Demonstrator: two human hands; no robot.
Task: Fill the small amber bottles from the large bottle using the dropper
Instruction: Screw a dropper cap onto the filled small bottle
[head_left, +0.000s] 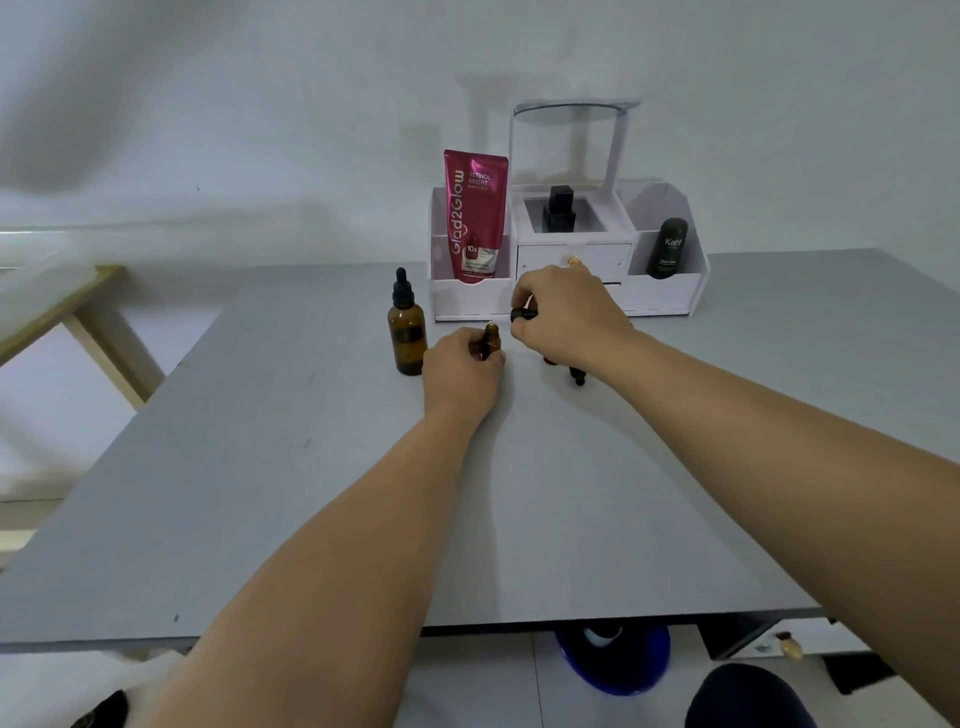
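The large amber bottle (407, 340) stands upright on the grey table (322, 467), its black dropper cap on. Just right of it, my left hand (460, 371) grips a small amber bottle (492, 340) that stands upright with its neck uncovered. My right hand (563, 312) hovers beside that neck and pinches a small black cap (521, 315) between its fingertips. Under my right wrist lie other small dark pieces (575, 375), partly hidden; I cannot tell what they are.
A white cosmetics organiser (660, 296) stands at the table's back, holding a pink tube (475, 215), a black bottle (558, 210) and a dark green bottle (667, 249). A wooden frame (78, 317) is off the left edge. A blue object (615, 662) sits below the front edge.
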